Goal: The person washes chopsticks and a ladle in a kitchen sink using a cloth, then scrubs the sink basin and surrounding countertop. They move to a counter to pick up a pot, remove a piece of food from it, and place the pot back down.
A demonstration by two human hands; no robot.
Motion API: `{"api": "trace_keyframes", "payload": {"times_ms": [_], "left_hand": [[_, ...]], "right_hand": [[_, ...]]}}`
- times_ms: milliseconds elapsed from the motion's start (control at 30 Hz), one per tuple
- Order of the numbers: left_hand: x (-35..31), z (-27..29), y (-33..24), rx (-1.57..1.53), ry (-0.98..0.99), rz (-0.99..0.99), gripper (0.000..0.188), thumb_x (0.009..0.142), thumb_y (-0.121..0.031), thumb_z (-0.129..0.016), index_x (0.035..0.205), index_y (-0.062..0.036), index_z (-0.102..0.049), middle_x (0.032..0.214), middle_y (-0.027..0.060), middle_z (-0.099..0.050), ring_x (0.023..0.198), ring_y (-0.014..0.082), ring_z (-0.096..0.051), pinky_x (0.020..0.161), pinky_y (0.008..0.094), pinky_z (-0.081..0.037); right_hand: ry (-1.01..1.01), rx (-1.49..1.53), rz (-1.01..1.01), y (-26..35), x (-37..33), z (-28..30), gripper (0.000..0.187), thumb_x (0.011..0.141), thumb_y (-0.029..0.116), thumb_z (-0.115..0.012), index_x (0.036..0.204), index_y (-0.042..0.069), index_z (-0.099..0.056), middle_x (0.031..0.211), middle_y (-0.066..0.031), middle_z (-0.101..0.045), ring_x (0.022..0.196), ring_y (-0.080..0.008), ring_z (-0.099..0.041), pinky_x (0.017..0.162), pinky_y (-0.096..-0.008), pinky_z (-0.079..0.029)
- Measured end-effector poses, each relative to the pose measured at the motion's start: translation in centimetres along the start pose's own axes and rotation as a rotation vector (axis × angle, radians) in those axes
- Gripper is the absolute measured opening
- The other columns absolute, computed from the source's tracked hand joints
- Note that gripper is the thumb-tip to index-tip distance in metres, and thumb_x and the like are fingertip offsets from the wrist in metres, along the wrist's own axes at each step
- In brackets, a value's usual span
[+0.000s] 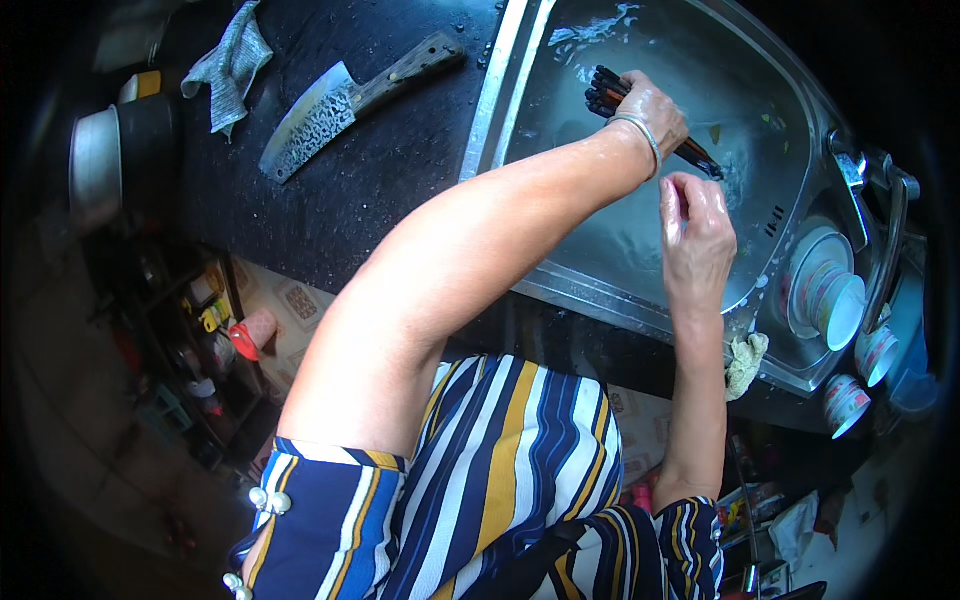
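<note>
Over the steel sink (545, 275), my left hand (652, 112) is wrapped round a bundle of dark chopsticks (606, 92), a bracelet at its wrist. The bundle slants, with its thick ends at the upper left. Its other ends (708, 165) point to the lower right, close above the cloudy water (600, 180). Beside those ends my right hand (700, 235) has its wet fingers curled in towards the thumb. What lies inside that curl, if anything, is hidden. Small leafy scraps (715, 132) float in the water.
A cleaver (345, 108) and a grey cloth (230, 70) lie on the dark counter (400, 130), left of the sink. Patterned bowls (840, 305) stand at the right, near the faucet (895, 200). A pale crumpled rag (746, 366) sits at the sink's near corner.
</note>
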State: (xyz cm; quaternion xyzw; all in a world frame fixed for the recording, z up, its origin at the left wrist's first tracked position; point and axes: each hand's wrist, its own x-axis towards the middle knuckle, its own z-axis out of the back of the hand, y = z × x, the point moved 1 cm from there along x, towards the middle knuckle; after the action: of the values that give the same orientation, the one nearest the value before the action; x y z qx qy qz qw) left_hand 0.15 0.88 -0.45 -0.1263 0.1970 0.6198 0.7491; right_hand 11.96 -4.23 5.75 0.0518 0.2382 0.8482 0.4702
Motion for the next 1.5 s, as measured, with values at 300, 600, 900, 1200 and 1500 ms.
{"api": "trace_keyframes", "payload": {"times_ms": [300, 600, 900, 1200, 1500], "left_hand": [[1.5, -2.1, -0.9, 0.012, 0.052, 0.019, 0.026, 0.094, -0.020, -0.052, 0.112, -0.0137, -0.069, 0.109, 0.0060, -0.069, 0.102, 0.0295, -0.064, 0.085, 0.0619, -0.042], [0.7, -2.4, -0.3, -0.040, 0.015, 0.019, 0.024, 0.093, -0.017, -0.051, 0.110, -0.0099, -0.067, 0.097, 0.0055, -0.071, 0.095, 0.0274, -0.068, 0.083, 0.0554, -0.045], [0.0, -2.1, -1.5, 0.025, -0.047, -0.001, 0.025, 0.092, -0.018, -0.052, 0.110, -0.0072, -0.065, 0.095, 0.0082, -0.071, 0.093, 0.0292, -0.068, 0.083, 0.0561, -0.046], [-1.5, -3.2, -1.5, 0.118, 0.007, -0.046, 0.025, 0.092, -0.017, -0.051, 0.110, -0.0062, -0.065, 0.098, 0.0100, -0.071, 0.092, 0.0289, -0.068, 0.078, 0.0550, -0.048], [-2.7, -1.9, -0.5, 0.037, 0.135, 0.092, 0.025, 0.094, -0.019, -0.051, 0.112, -0.0128, -0.068, 0.106, 0.0076, -0.070, 0.101, 0.0273, -0.066, 0.083, 0.0572, -0.046]], "right_hand": [[0.113, 0.577, 0.673, 7.3, -2.0, 0.1, 0.058, 0.100, 0.048, -0.026, 0.125, 0.006, -0.058, 0.129, -0.0147, -0.057, 0.128, -0.0302, -0.047, 0.113, -0.0472, -0.023], [-0.028, 0.414, 0.283, 4.1, -0.6, -0.3, 0.027, 0.097, 0.014, -0.049, 0.117, 0.003, -0.062, 0.113, -0.0165, -0.063, 0.113, -0.0305, -0.057, 0.102, -0.0407, -0.043], [0.049, 0.598, 0.440, 9.6, -3.2, 5.0, 0.012, 0.089, 0.007, -0.060, 0.094, -0.002, -0.067, 0.086, -0.0176, -0.066, 0.076, -0.0251, -0.067, 0.068, -0.0325, -0.057], [0.075, 0.513, 0.336, 7.4, -3.1, 4.0, 0.013, 0.091, 0.004, -0.057, 0.090, -0.003, -0.068, 0.078, -0.0173, -0.067, 0.067, -0.0235, -0.068, 0.059, -0.0298, -0.058], [-0.051, 0.498, 0.086, 4.1, -3.0, 2.0, 0.012, 0.088, 0.009, -0.061, 0.090, 0.000, -0.068, 0.083, -0.0156, -0.066, 0.070, -0.0264, -0.066, 0.067, -0.0347, -0.054]]}}
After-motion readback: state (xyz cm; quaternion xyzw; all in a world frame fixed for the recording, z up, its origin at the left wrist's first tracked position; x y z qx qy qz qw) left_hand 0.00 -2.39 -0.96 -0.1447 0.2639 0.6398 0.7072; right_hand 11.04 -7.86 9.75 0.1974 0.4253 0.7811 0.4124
